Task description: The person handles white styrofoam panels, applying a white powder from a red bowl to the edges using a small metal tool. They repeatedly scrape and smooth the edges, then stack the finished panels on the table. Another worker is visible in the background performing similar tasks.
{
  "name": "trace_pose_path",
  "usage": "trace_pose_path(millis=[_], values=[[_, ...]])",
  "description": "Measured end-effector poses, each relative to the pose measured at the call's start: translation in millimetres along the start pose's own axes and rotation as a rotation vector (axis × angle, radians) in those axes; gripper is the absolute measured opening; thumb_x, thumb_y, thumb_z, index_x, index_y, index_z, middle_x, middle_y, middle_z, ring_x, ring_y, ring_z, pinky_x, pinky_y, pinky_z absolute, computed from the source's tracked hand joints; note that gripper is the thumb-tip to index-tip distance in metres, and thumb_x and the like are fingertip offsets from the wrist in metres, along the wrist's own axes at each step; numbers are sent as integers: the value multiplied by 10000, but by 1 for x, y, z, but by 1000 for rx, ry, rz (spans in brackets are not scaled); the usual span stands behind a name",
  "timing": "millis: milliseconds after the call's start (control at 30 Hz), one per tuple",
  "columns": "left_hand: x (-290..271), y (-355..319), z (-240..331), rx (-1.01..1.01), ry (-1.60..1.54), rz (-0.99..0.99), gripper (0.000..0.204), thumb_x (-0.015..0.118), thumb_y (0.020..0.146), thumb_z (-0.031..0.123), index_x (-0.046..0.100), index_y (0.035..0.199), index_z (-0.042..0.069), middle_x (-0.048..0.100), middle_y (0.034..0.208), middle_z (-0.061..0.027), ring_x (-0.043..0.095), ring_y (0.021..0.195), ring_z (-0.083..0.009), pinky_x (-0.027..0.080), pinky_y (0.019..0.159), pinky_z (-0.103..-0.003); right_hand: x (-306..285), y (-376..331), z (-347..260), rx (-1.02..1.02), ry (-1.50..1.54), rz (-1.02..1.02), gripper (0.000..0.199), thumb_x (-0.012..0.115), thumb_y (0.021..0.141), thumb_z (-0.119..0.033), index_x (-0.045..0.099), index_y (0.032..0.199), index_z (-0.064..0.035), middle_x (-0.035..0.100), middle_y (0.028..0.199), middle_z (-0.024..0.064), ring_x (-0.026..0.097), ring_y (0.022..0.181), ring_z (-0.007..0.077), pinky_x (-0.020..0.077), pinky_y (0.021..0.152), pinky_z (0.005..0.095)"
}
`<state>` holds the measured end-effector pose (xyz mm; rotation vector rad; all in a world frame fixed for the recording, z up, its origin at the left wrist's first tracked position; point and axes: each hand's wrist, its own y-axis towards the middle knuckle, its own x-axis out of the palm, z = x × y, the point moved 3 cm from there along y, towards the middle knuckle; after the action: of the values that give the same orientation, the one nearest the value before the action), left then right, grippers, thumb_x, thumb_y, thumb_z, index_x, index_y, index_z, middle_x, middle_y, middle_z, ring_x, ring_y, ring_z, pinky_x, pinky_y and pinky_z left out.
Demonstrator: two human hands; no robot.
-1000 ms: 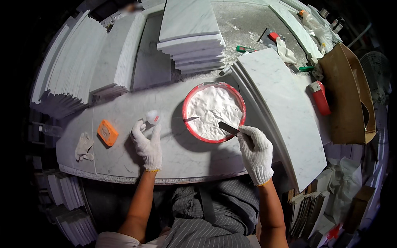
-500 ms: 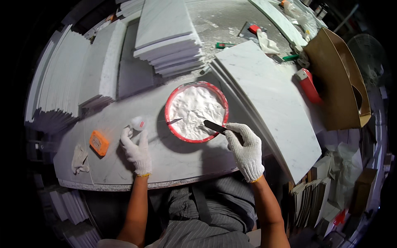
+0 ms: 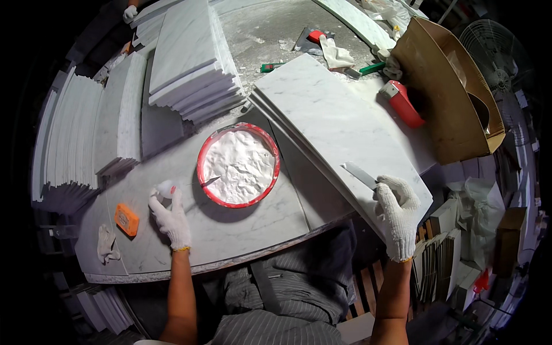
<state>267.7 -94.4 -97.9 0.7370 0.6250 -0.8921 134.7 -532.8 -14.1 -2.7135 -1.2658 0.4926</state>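
Note:
My right hand (image 3: 397, 215), in a white knit glove, grips a narrow putty knife (image 3: 360, 174). Its blade points up and left above the near part of the top marble slab (image 3: 345, 115) in a short stack. Whether the blade touches the slab I cannot tell. My left hand (image 3: 171, 218), also gloved, has its fingers round a small white container (image 3: 165, 188) with a red mark, at the tabletop. Between my hands stands a red-rimmed tub (image 3: 276, 167) of white paste (image 3: 240, 164). A pointed dark blade (image 3: 210, 181) lies at the tub's left edge.
An orange box (image 3: 126, 219) and a crumpled glove (image 3: 107, 244) lie at left. Stacked slabs (image 3: 184, 52) stand behind. A red tool (image 3: 402, 104), a cardboard box (image 3: 445, 129) and a fan (image 3: 494, 54) are at right. Another person's gloved hand (image 3: 130, 14) shows far left.
My right hand has moved right with the putty knife, from over the tub to over the marble slab. My left hand keeps its hold beside the tub. The whole view has shifted.

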Motion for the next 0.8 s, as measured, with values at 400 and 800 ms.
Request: trace_pose_path(millis=[400,800], values=[[11,10,-13,-21,-60,-24,422,708,888,274,576,1167,-15,632,1100,-170,597,990,-291,454,882,-388,-5,24,6,-123,-64,98,209,659,909,-107,670,1063,35,682,836,82,596,579,98,466,538,234],[11,6,-5,-42,-85,-31,413,699,897,307,592,1140,-9,637,1066,-151,598,956,-278,459,865,-374,-8,25,8,-108,-65,70,208,665,894,-87,670,1055,45,687,844,95,604,600,102,476,564,246]])
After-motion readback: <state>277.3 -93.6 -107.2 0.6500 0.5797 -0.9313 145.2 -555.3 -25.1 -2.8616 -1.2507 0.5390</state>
